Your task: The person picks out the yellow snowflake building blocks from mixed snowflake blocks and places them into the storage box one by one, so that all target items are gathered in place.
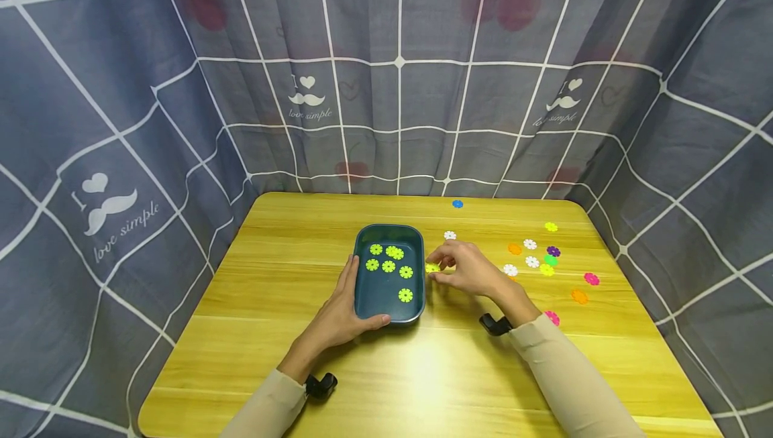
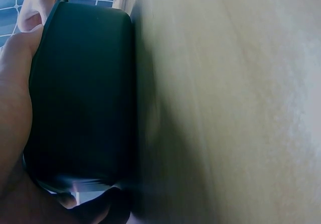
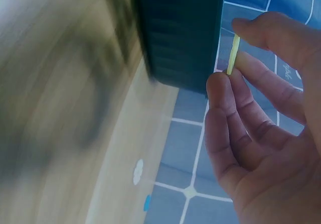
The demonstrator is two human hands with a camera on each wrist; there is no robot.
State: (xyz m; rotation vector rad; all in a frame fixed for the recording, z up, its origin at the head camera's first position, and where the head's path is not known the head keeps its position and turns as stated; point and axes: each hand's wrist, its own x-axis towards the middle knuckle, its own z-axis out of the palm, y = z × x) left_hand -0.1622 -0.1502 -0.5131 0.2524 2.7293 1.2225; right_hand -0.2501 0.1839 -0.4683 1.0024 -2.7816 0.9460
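Note:
A dark teal tray [image 1: 382,300] stands on the table with several yellow-green flower-shaped discs [image 1: 388,266] lying flat inside. My left hand [image 1: 334,312] grips its near left corner, fingers along the left side and thumb on the near edge. In the left wrist view the tray's outer wall [image 2: 83,93] fills the space beside that hand. Just off the tray's right rim, my right hand [image 1: 468,270] pinches one yellow-green flower-shaped disc [image 1: 431,267]. The right wrist view shows this disc edge-on [image 3: 233,54], held between thumb and fingertips.
Right of the tray, loose flower discs lie scattered: white [image 1: 510,269], orange [image 1: 580,296], pink [image 1: 592,279], purple [image 1: 553,251], green [image 1: 551,259] and yellow-green [image 1: 551,227]. A blue disc [image 1: 457,204] lies near the far edge. Grey checked curtains [image 1: 374,89] surround the wooden table [image 1: 272,243].

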